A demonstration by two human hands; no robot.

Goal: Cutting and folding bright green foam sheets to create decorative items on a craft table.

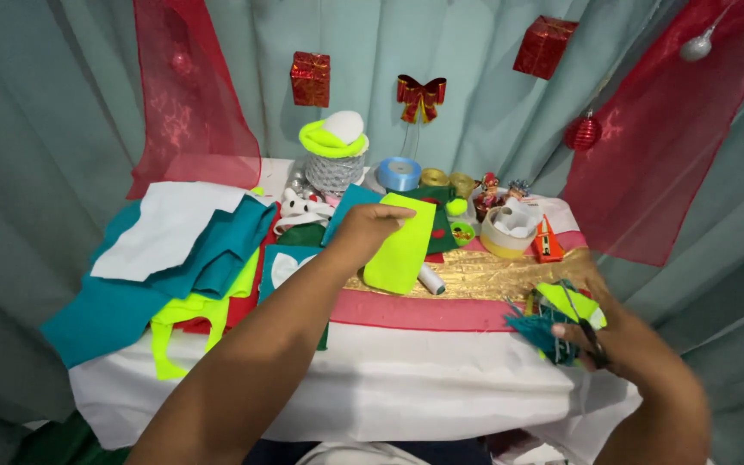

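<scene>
Head view: your left hand [370,226] reaches forward over the table [406,379], fingers pinching the top edge of a lime green felt sheet [402,245], which hangs tilted above the gold runner [484,275]. A white tube [430,279] lies just beside the sheet's lower end. Your right hand [626,344] sits at the table's right edge, blurred; fingers pressed around dark-handled scissors [592,340] along with teal scraps [537,330] and a lime scrap [566,301]. Left side of the table: a pile of teal felt [174,275] with a white sheet [165,228] on top. At the back: a blue ribbon spool [399,173], a tape roll [510,231], and a lime ring [331,139] on a silver spool. Teal curtain [45,129] behind, red bow [421,93] hanging on it.
</scene>
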